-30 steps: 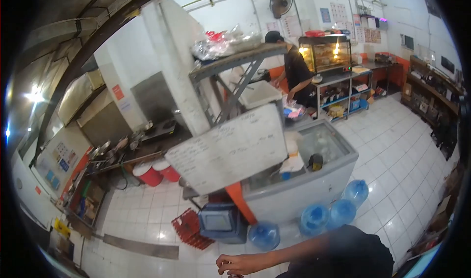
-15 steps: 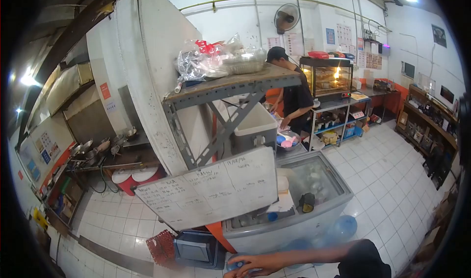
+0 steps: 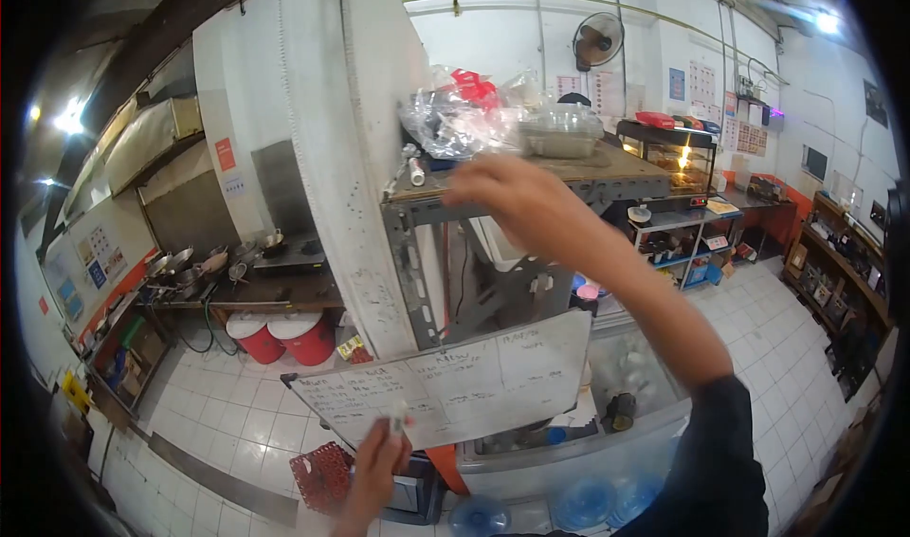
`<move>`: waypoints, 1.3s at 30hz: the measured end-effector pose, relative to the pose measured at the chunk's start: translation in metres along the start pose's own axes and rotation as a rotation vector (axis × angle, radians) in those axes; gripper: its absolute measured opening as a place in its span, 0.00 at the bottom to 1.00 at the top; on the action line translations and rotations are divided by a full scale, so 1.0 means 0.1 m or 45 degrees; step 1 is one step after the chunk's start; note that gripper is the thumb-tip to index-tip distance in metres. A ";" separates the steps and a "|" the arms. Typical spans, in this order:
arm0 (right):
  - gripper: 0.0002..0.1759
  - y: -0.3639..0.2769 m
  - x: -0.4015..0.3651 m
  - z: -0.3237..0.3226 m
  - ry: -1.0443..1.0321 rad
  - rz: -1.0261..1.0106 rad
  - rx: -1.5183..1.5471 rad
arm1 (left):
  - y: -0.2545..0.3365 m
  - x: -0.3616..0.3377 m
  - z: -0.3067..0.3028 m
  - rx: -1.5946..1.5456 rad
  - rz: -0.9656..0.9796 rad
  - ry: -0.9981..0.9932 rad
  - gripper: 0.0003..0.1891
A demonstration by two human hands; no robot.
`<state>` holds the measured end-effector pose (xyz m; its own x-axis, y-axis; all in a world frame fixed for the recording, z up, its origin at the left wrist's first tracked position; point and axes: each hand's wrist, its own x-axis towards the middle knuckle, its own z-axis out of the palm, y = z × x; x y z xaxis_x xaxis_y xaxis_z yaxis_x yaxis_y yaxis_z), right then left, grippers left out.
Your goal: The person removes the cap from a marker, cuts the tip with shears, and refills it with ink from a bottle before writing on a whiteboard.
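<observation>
My right hand is raised at the front edge of the wooden-topped metal shelf, its fingers blurred. Just left of it on the shelf lies a small white cylindrical object, with clear plastic bags behind. Low in the view, my left hand pinches a small marker-like object, pale with a bit of red, in front of the whiteboard. The board carries handwriting and leans over the chest freezer.
Clear plastic containers stand on the shelf. Water bottles, a red crate and red buckets are on the floor. A lit food display stands behind. Another person's dark cap shows above the containers.
My right hand has risen from the bottles to the shelf edge. My left hand has come into view with the marker-like object. The view has shifted, and the other person is now mostly hidden.
</observation>
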<state>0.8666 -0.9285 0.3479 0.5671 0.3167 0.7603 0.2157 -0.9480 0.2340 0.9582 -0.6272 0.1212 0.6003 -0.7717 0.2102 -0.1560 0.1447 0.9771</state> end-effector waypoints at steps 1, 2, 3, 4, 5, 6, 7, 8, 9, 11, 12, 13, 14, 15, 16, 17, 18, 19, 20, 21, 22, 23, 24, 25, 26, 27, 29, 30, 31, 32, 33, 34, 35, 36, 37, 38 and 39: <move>0.17 0.24 0.31 0.17 -0.102 -0.032 -0.058 | 0.32 0.10 -0.02 -0.041 0.070 0.005 0.15; 0.18 0.44 0.54 0.31 -0.256 -0.077 -0.084 | 0.60 0.19 -0.03 -0.016 0.276 0.000 0.16; 0.18 0.60 0.70 0.40 -0.409 -0.124 -0.112 | 0.85 0.28 -0.05 0.009 0.484 -0.007 0.17; 0.18 0.70 0.81 0.43 -0.497 -0.171 -0.096 | 1.07 0.37 -0.09 0.037 0.668 -0.008 0.19; 0.19 0.77 0.91 0.46 -0.589 -0.218 -0.082 | 1.28 0.45 -0.15 0.104 0.795 0.011 0.21; 0.19 0.81 0.98 0.48 -0.686 -0.264 -0.066 | 1.50 0.56 -0.20 0.067 0.922 -0.043 0.21; 0.18 0.79 1.01 0.43 -0.699 -0.270 -0.064 | 1.71 0.69 -0.22 0.027 1.044 -0.097 0.21; 0.17 0.75 0.99 0.37 -0.578 -0.159 0.046 | 1.85 0.86 -0.22 0.074 1.167 0.001 0.21; 0.17 0.68 0.96 0.27 -0.454 -0.042 0.153 | 2.00 1.02 -0.20 0.121 1.287 0.097 0.20; 0.14 0.67 0.77 0.16 -0.071 0.124 0.501 | 2.35 1.32 -0.04 0.162 1.434 0.199 0.17; 0.14 0.60 0.65 0.07 0.102 0.165 0.651 | 2.47 1.51 0.03 0.176 1.546 0.123 0.15; 0.14 0.48 0.52 -0.07 0.285 0.206 0.791 | 2.55 1.70 0.13 0.187 1.661 0.040 0.13; 0.15 0.35 0.37 -0.20 0.477 0.243 0.922 | 2.60 1.91 0.23 0.265 1.640 0.030 0.11; 0.15 0.26 0.20 -0.30 0.569 0.297 0.991 | 2.60 2.07 0.35 0.343 1.622 0.016 0.10; 0.15 0.16 0.02 -0.38 0.601 0.363 1.000 | 2.58 2.12 0.50 0.578 1.483 0.057 0.08; 0.16 0.06 -0.13 -0.44 0.634 0.424 1.010 | 2.49 2.34 0.60 0.822 1.471 0.101 0.09; 0.16 -0.01 -0.28 -0.49 0.668 0.485 1.025 | 2.38 2.48 0.69 1.087 1.413 0.128 0.11; 0.17 -0.04 -0.40 -0.52 0.675 0.482 1.035 | 2.23 2.66 0.73 1.278 1.422 0.107 0.14; 0.17 -0.07 -0.49 -0.54 0.680 0.483 1.034 | 2.10 2.79 0.70 1.417 1.367 0.102 0.15; 0.18 -0.08 -0.57 -0.56 0.682 0.480 1.039 | 2.02 2.88 0.66 1.559 1.305 0.103 0.17; 0.18 -0.09 -0.63 -0.57 0.683 0.478 1.048 | 2.00 2.93 0.64 1.597 1.221 0.153 0.16; 0.18 -0.09 -0.69 -0.58 0.672 0.497 1.030 | 1.99 2.96 0.63 1.635 1.134 0.202 0.15; 0.18 -0.11 -0.73 -0.58 0.670 0.477 1.043 | 1.97 2.99 0.61 1.673 1.040 0.249 0.15; 0.18 -0.13 -0.75 -0.56 0.665 0.457 1.058 | 1.94 3.05 0.56 1.636 1.106 0.264 0.13; 0.18 -0.14 -0.77 -0.55 0.659 0.436 1.074 | 1.91 3.12 0.50 1.599 1.170 0.281 0.10; 0.18 -0.14 -0.80 -0.52 0.663 0.468 1.076 | 1.88 3.16 0.47 1.560 1.230 0.302 0.08; 0.18 -0.15 -0.83 -0.47 0.659 0.527 1.078 | 1.85 3.15 0.44 1.526 1.264 0.310 0.10; 0.18 -0.18 -0.83 -0.47 0.638 0.545 1.088 | 1.85 3.15 0.42 1.507 1.285 0.317 0.10; 0.19 -0.22 -0.83 -0.48 0.616 0.562 1.098 | 1.84 3.13 0.42 1.478 1.337 0.336 0.11; 0.19 -0.25 -0.82 -0.48 0.594 0.577 1.108 | 1.84 3.11 0.43 1.451 1.389 0.356 0.11; 0.19 -0.27 -0.82 -0.47 0.582 0.582 1.125 | 1.83 3.08 0.45 1.425 1.439 0.376 0.12; 0.19 -0.28 -0.82 -0.45 0.569 0.587 1.145 | 1.85 2.97 0.48 1.278 1.455 0.369 0.11; 0.19 -0.29 -0.82 -0.43 0.556 0.591 1.166 | 1.90 2.79 0.54 1.133 1.469 0.363 0.10; 0.19 -0.29 -0.81 -0.40 0.565 0.594 1.193 | 1.96 2.60 0.61 0.988 1.481 0.359 0.10; 0.19 -0.31 -0.82 -0.37 0.575 0.598 1.225 | 1.96 2.38 0.66 0.815 1.355 0.302 0.10; 0.19 -0.33 -0.82 -0.30 0.581 0.602 1.266 | 1.91 2.15 0.69 0.648 1.222 0.253 0.10; 0.18 -0.40 -0.83 -0.23 0.536 0.605 1.292 | 1.78 1.90 0.71 0.434 1.133 0.043 0.10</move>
<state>0.7928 -0.9178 0.2889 0.4963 -0.2730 0.8241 0.6913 -0.4500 -0.5653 0.9889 -0.7922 0.3331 0.1728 -0.4461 0.8781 -0.7837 0.4777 0.3970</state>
